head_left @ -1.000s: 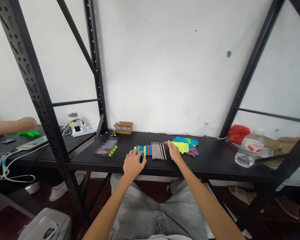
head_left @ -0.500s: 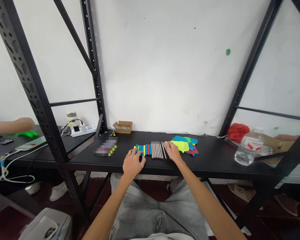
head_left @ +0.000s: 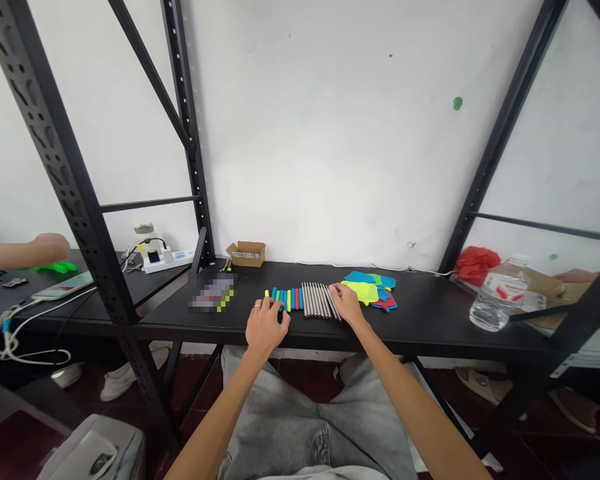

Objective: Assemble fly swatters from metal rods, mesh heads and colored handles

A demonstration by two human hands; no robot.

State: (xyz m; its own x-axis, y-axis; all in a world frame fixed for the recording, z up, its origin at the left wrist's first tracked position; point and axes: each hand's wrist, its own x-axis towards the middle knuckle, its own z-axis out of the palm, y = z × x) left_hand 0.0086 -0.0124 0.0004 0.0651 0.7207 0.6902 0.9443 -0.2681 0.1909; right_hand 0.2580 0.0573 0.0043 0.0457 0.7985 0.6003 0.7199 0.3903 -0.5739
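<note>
My left hand rests over the left end of a row of short coloured sticks in blue, green, yellow and red. Its fingers are bent and a little apart, the thumb is held away, and a yellow stick pokes out beyond the fingertips. To the right of that row lie several thin grey rods, side by side and leaning slightly. At their right end my right hand has its fingers closed at the outermost rod. Part of that rod is hidden by the hand.
Colourful flat fish-like cutouts lie in a pile right of my right hand. A small cardboard box and a pixelated packet are at the left. A water bottle and red plastic bag stand right. Another person's arm shows far left.
The rods near my right hand now lean more and sit more evenly spaced beside each other. My left fingertips have shifted slightly, and a yellow stick stands apart at the row's left end.
</note>
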